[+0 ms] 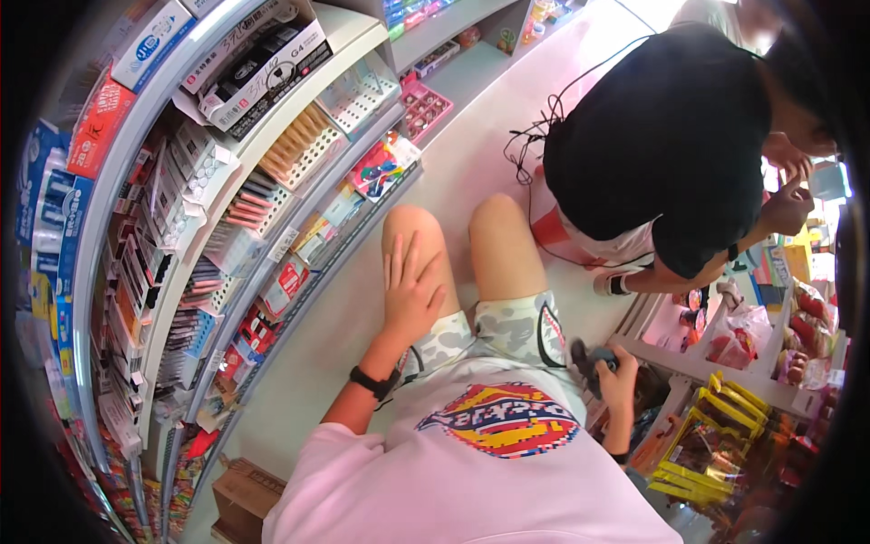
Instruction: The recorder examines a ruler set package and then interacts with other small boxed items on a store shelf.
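My left hand (410, 289) rests on my bare left knee and thigh with its fingers spread, holding nothing. A black band (376, 383) circles that wrist. Beside my right thigh, my right hand (620, 375) is closed around a dark handheld object (588, 365). Its exact kind is unclear, since the fingers cover part of it. My legs, in pale camouflage shorts (520, 333), are bent in front of me. Packaged goods on a low display lie just beyond my right hand, among them yellow-edged snack packets (714, 442).
Curved shelves (299, 129) of boxed pens and stationery line the left side. A cardboard box (248, 500) stands on the floor at lower left. A person in a black shirt (659, 143) sits close at right, with loose black cables (527, 143) behind them. Bagged goods (741, 333) fill a right-hand rack.
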`<state>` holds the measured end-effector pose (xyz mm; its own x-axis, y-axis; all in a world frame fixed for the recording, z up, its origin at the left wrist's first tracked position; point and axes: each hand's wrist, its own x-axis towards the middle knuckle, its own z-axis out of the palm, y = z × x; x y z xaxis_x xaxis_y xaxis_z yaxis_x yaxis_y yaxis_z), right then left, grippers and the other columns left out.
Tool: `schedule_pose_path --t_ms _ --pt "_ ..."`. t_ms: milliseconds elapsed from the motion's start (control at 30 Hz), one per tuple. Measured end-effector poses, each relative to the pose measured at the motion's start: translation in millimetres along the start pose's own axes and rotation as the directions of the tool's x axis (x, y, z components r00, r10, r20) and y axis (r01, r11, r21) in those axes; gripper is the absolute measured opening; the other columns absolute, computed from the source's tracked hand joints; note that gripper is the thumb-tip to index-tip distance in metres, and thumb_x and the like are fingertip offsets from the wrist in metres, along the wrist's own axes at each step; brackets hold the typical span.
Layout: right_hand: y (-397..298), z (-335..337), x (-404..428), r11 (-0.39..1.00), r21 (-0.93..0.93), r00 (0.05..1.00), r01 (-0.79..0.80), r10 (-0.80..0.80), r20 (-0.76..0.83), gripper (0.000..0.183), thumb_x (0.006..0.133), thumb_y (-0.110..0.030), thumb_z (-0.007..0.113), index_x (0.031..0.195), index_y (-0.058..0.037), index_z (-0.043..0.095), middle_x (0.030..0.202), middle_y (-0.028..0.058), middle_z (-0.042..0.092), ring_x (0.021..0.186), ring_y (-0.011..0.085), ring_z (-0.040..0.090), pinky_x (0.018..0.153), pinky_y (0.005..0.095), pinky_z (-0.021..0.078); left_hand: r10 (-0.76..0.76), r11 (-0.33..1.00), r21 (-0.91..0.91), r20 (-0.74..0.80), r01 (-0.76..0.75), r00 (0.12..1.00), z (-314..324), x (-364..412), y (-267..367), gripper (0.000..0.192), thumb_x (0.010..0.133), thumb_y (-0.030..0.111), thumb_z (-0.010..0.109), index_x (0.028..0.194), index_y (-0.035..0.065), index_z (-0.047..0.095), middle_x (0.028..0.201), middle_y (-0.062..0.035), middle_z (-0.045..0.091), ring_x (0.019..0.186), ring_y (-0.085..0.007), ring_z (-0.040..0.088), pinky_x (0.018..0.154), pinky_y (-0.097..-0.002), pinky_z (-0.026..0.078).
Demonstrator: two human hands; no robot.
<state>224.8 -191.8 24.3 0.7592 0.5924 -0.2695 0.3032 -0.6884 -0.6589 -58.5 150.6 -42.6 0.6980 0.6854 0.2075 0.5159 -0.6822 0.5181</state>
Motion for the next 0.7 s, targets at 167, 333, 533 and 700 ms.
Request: schedule_pose_path --t_ms 167,333,533,700 --pt "-48.3 -98.1 -34.2 0.925 -0.328 0.966 0.192 -0.120 0.227 0.027 0.070 -0.002 0.072 0.096 0.0064 0.075 0.093 0.0216 0.074 0.088 0.0400 0.071 0.084 0.0418 0.0574 0.002 1.000 -0.018 -0.021 -0.002 1.000 -2.0 4.8 -9.5 0.057 0.092 0.025 0.072 0.147 0.0130 0.066 0.176 -0.0211 0.031 0.162 -0.0509 0.021 0.127 -0.0668 0.023" --pt "-174.3 -183.9 -4.3 0.700 -0.662 0.962 0.268 -0.234 0.142 0.024 0.070 0.003 0.070 0.093 0.0032 0.074 0.096 0.0176 0.071 0.093 0.0379 0.069 0.087 0.0422 0.0548 0.019 0.998 -0.060 -0.030 -0.021 0.999 0.5 4.1 -17.6 0.056 0.091 0.024 0.072 0.146 0.0148 0.066 0.175 -0.0193 0.032 0.162 -0.0498 0.022 0.127 -0.0656 0.023" --pt "-316.0 -196.1 73.0 0.228 -0.695 0.565 0.682 -0.767 0.303 0.040 0.066 0.014 0.067 0.103 0.0013 0.069 0.108 0.0185 0.069 0.106 0.0424 0.068 0.092 0.0451 0.0524 -0.005 0.998 -0.068 -0.075 0.000 0.997 -1.8 2.7 -16.3 0.055 0.091 0.023 0.073 0.145 0.0154 0.067 0.175 -0.0185 0.033 0.162 -0.0486 0.023 0.128 -0.0641 0.023" --pt "-420.8 -138.2 126.7 -0.058 -0.289 0.097 0.956 -0.863 0.496 0.055 0.069 0.016 0.071 0.121 -0.0021 0.067 0.115 0.0157 0.072 0.111 0.0380 0.070 0.100 0.0430 0.0539 -0.036 0.999 -0.033 -0.120 0.032 0.992 -1.9 -1.9 -12.1 0.054 0.090 0.022 0.073 0.143 0.0160 0.069 0.173 -0.0181 0.036 0.162 -0.0477 0.025 0.128 -0.0635 0.024"
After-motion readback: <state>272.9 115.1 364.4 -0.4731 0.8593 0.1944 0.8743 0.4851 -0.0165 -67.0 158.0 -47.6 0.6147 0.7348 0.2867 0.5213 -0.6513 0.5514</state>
